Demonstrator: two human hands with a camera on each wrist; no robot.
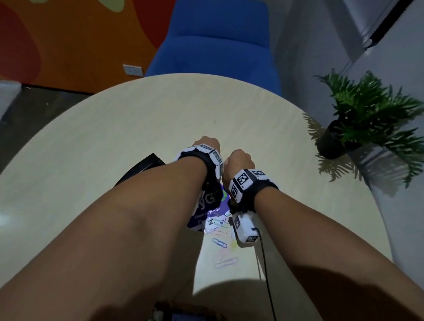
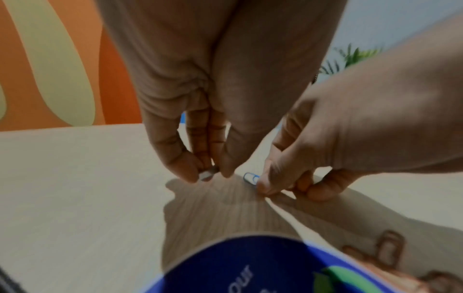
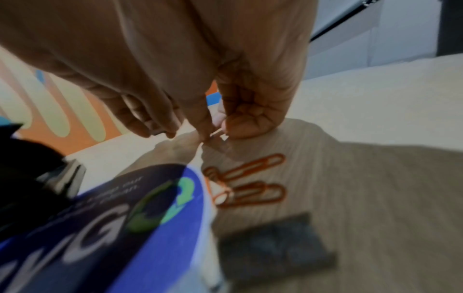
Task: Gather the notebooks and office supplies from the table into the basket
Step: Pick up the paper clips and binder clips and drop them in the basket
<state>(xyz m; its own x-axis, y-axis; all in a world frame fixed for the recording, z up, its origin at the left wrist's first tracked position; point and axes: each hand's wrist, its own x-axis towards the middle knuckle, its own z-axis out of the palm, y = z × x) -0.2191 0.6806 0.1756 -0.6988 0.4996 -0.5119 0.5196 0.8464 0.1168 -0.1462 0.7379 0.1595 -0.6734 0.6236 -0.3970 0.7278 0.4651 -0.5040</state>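
Note:
My left hand (image 1: pixel 205 145) and right hand (image 1: pixel 238 159) meet knuckles-up over the middle of the round table (image 1: pixel 123 122). In the left wrist view, the left hand (image 2: pixel 208 176) pinches a small grey metal piece (image 2: pixel 206 174) just above the tabletop. Beside it, the right hand (image 2: pixel 278 188) pinches a blue paper clip (image 2: pixel 250 177) against the table. The right hand (image 3: pixel 218 132) shows the same pinch in its wrist view. Orange paper clips (image 3: pixel 246 168) lie loose behind it. A blue round-edged printed card (image 1: pixel 207 209) lies under my wrists. The basket (image 1: pixel 193 319) sits at the near edge.
More pale paper clips (image 1: pixel 224 262) lie between my forearms. A dark grey flat rectangle (image 3: pixel 273 247) rests near the card. A black object (image 1: pixel 143 167) sits left of my left wrist. A blue chair (image 1: pixel 219 36) stands behind the table, and a potted plant (image 1: pixel 366 118) to the right.

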